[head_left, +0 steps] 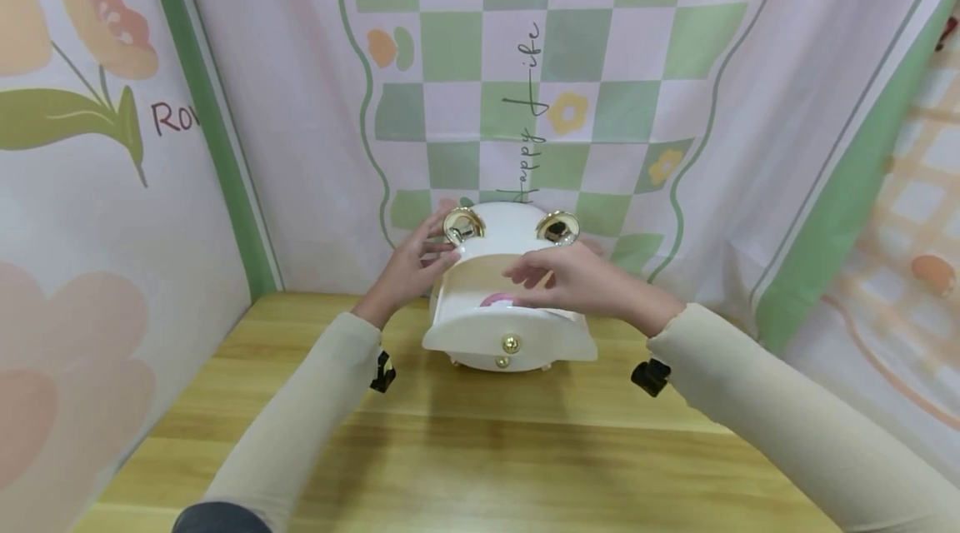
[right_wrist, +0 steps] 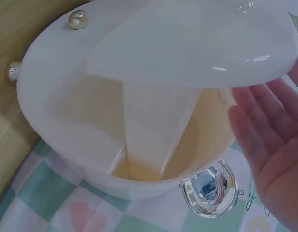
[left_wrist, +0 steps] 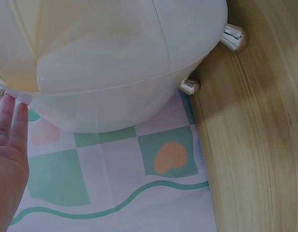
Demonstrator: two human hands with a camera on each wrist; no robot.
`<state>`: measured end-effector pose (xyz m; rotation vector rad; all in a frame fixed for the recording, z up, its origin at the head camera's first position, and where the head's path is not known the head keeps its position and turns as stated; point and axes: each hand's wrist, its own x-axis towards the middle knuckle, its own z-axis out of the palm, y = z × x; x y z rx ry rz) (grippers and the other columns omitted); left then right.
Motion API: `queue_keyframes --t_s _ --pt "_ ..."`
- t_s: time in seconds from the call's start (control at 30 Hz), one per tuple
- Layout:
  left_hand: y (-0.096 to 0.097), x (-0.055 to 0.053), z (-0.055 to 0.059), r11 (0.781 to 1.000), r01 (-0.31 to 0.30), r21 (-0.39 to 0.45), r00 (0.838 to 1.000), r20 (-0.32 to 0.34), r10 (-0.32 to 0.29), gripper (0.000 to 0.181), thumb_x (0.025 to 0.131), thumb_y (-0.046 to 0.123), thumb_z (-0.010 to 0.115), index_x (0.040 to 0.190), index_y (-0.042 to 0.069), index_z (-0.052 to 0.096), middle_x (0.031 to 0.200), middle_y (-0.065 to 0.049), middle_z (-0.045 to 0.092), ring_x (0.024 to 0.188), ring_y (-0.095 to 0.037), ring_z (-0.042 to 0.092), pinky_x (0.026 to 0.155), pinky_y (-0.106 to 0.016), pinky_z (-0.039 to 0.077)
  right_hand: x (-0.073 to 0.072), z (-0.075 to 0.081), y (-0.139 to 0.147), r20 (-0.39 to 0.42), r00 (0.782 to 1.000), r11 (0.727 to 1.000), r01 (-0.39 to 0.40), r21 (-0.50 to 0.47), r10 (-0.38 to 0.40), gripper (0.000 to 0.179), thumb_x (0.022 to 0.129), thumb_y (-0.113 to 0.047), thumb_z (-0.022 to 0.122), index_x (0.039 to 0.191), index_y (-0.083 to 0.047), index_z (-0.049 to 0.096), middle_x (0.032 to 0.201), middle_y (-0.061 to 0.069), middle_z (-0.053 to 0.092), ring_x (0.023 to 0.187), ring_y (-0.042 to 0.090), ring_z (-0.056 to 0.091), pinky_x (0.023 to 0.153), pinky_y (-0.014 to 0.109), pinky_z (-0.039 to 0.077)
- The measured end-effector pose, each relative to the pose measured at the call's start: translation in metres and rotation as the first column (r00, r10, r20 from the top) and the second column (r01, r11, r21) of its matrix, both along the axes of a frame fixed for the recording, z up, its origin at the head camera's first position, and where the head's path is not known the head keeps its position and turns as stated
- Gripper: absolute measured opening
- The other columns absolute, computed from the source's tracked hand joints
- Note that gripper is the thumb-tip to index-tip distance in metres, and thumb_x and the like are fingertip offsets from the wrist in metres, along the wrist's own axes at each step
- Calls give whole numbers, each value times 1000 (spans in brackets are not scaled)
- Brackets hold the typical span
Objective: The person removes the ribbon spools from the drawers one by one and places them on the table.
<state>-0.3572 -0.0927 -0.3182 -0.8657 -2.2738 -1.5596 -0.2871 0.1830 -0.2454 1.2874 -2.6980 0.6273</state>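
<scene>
Box (head_left: pixel 510 235), glossy white and rounded, standing just below the centre of the frame, its upper drawer (head_left: pixel 465 333) pulled out toward the viewer. Two gold ring-shaped ornaments (head_left: pixel 464 226) sit like eyes on its top; gold knobs (head_left: pixel 511 343) mark the front, and small metallic feet (left_wrist: pixel 234 37) support it. A curved pink shape (head_left: pixel 495 298) shows inside the drawer, partly hidden.

The left hand (head_left: pixel 420 261) is beside the box's left edge, fingers extended and slightly apart; whether they touch it is unclear. The right hand (head_left: pixel 577 279) hovers over the drawer from the right, fingers loosely bent and parted.

Cream sleeves (head_left: pixel 300 408) reach in from the lower corners. Below lies a wood-grain worktop (head_left: pixel 495 450). Behind hangs a green-and-white checked cloth (head_left: pixel 555 42) lettered "Happy Life"; large flowers (head_left: pixel 112 25) decorate the panel at upper left.
</scene>
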Motion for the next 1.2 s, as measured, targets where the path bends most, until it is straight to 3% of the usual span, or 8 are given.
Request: queue_keyframes --t_s 0.1,0.23,0.5,0.73,0.9,1.2 --pt "0 0 0 1000 -6 -4 1000 0 6 74 98 18 67 157 39 28 145 -13 49 117 -26 61 99 -38 53 -5 0 -1 122 992 999 0 48 -6 40 93 -21 74 129 -6 67 124 10 69 106 21 68 89 38 58" --pt "1 0 0 1000 -8 -3 1000 3 8 74 98 18 67 157 40 29 144 -13 50 116 -25 61 99 -37 53 -13 -1 1 255 967 994 -28 103 1 42 94 -15 69 135 -5 63 133 11 63 118 25 62 95 41 55" --pt "0 1 1 1000 -5 1 1000 -4 5 73 98 17 67 158 36 30 144 -14 50 116 -25 62 99 -36 53 -25 -6 0 394 917 988 -106 111 55 47 93 -9 67 139 -4 59 138 13 60 128 29 54 100 42 53" --pt "0 0 0 1000 -11 -11 1000 -2 11 72 98 18 67 157 37 30 144 -14 50 116 -25 62 99 -36 53 -30 -10 -3 413 904 978 -172 121 109 57 93 -8 66 146 3 47 144 18 52 131 32 50 102 41 50" --pt "1 -1 0 1000 -10 -10 1000 0 10 72 98 18 67 157 38 30 144 -14 50 116 -25 62 98 -35 53 -32 -12 -4 418 901 974 -186 127 117 60 92 -8 67 147 2 47 145 18 52 130 31 50 103 40 50" --pt "0 0 0 1000 -4 -13 1000 -16 4 73 99 17 66 158 36 28 144 -14 50 116 -26 61 100 -37 52 -34 -13 -4 369 921 969 -190 158 120 60 93 -7 63 149 1 44 148 15 49 132 28 48 105 42 48"
